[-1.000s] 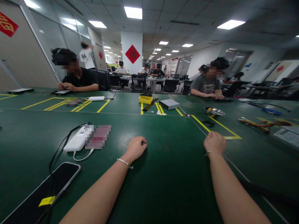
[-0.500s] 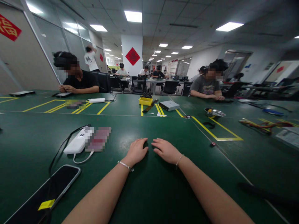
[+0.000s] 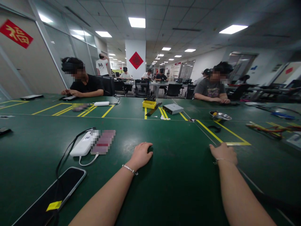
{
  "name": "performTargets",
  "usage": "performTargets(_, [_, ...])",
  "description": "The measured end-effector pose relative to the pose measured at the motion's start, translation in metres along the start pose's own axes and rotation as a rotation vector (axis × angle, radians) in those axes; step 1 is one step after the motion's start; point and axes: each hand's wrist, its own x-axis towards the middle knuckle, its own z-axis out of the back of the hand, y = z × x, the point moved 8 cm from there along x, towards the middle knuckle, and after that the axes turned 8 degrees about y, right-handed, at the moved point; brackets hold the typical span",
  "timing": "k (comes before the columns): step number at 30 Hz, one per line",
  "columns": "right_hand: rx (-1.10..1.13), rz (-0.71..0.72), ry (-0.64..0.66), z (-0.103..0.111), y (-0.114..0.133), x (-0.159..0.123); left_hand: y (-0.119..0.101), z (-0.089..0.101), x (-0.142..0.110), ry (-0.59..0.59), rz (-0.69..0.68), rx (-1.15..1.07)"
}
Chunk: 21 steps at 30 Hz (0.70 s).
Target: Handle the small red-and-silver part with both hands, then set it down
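My left hand (image 3: 141,155) rests palm down on the green table (image 3: 178,185), fingers stretched forward and thumb apart, holding nothing. Farther right, my right hand (image 3: 224,153) is low over the table beside the front edge of a yellow tape outline (image 3: 237,143). Its thumb stands apart from the fingers, and the fingertips point down and are partly hidden. The small red item seen there earlier is now covered by this hand; I see nothing held. A white power bank (image 3: 85,143) and a large dark-screened phone (image 3: 50,196) lie left of my left hand.
A metal bowl (image 3: 220,116) and a black curved piece (image 3: 214,128) lie beyond my right hand. Farther back are a yellow bin (image 3: 149,104) and a grey box (image 3: 173,109). Bundled wires (image 3: 265,128) lie at right. Two people sit across the table.
My right hand has moved right, away from my left hand, to where the small red item lay. My left hand keeps its place on the table. The view has shifted slightly.
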Motion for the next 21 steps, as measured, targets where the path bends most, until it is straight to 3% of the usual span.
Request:
performTargets(5, [-0.027,0.076,0.028,-0.009,0.004,0.012,-0.001,0.0,-0.001,0.001,-0.02,0.015])
performTargets(21, [0.023,0.049,0.033,-0.006,0.001,0.01,-0.002,-0.002,0.0,0.023,-0.004,0.031])
